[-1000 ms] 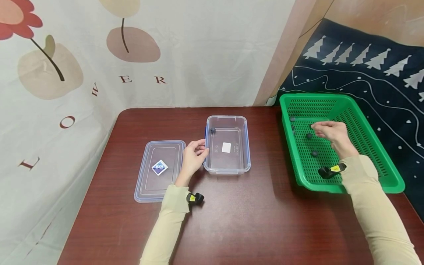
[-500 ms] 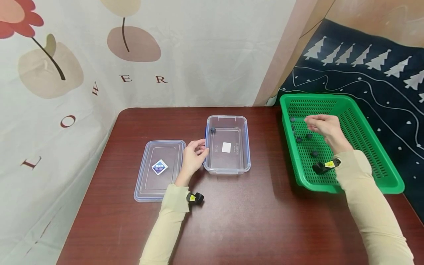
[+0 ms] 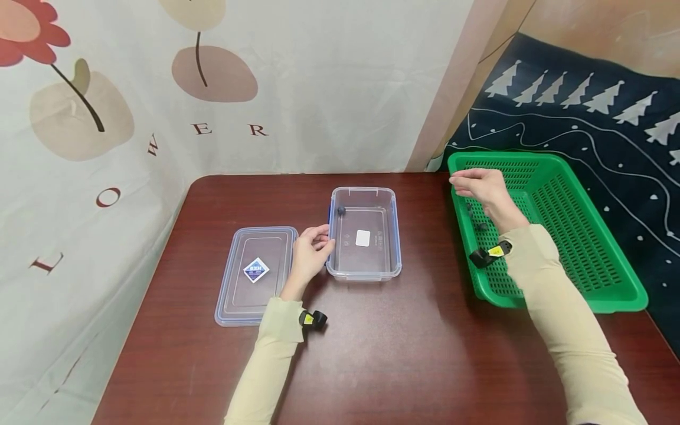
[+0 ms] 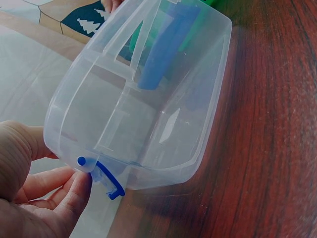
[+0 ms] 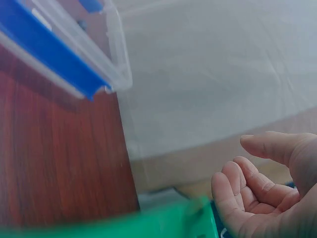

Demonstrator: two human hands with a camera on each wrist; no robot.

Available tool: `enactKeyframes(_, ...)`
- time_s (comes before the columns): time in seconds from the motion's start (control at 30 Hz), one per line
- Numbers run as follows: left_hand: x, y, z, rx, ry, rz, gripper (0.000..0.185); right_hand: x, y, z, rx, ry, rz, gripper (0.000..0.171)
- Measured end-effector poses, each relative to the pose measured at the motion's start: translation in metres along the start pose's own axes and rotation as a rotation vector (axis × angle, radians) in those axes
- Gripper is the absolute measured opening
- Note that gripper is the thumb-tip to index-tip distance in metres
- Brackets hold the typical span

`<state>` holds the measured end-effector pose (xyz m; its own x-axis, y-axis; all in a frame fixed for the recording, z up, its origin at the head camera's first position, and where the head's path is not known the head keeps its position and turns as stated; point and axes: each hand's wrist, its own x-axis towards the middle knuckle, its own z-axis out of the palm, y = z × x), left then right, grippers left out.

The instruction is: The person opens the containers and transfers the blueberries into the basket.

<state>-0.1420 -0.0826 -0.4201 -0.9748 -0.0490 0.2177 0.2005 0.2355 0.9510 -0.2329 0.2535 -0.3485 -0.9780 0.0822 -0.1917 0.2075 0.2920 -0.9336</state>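
Here the clear container (image 3: pixel 363 233) touches left fingers (image 3: pixel 321 235).

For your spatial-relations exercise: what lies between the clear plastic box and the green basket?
Head view: only bare table lies between the clear plastic box and the green basket.
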Motion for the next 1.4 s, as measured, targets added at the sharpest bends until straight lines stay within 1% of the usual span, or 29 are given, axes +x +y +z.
enactKeyframes(0.07, 0.0, 0.0, 0.0, -0.003, 0.002, 0.001, 0.032, 0.002, -0.004, 0.009, -0.023, -0.014, -0.005, 0.041)
enactKeyframes(0.13, 0.0, -0.001, 0.001, -0.006, 0.003, 0.004, 0.032, 0.003, -0.007, 0.017, -0.033, -0.028, -0.01, 0.043)
enactKeyframes(0.3, 0.0, -0.001, 0.001, -0.005, 0.005, 0.004, 0.032, 0.007, -0.016, 0.041, -0.04, -0.045, -0.011, 0.037)
enactKeyframes(0.5, 0.0, 0.0, 0.0, -0.002, 0.008, 0.0, 0.032, 0.013, -0.021, 0.077, -0.057, -0.048, -0.001, 0.032)
enactKeyframes(0.8, 0.0, 0.0, 0.0, 0.008, 0.004, 0.02, 0.031, 0.014, -0.024, 0.125, -0.056, -0.107, 0.011, 0.029)
enactKeyframes(0.93, 0.0, 0.0, 0.0, 0.003, 0.002, 0.022, 0.031, 0.015, -0.024, 0.143, -0.003, -0.125, -0.005, 0.027)
enactKeyframes(1.03, 0.0, 0.0, -0.001, 0.0, 0.001, 0.024, 0.031, 0.016, -0.023, 0.156, 0.049, -0.149, 0.003, 0.027)
enactKeyframes(1.17, 0.0, 0.0, -0.001, 0.004, 0.003, 0.019, 0.031, 0.017, -0.02, 0.172, 0.047, -0.165, 0.03, 0.025)
enactKeyframes(1.23, 0.0, 0.0, -0.001, 0.007, 0.002, 0.016, 0.031, 0.018, -0.018, 0.178, 0.02, -0.159, 0.044, 0.025)
enactKeyframes(1.4, 0.0, 0.001, 0.0, 0.016, 0.0, 0.012, 0.031, 0.023, -0.013, 0.192, 0.027, -0.165, 0.075, 0.026)
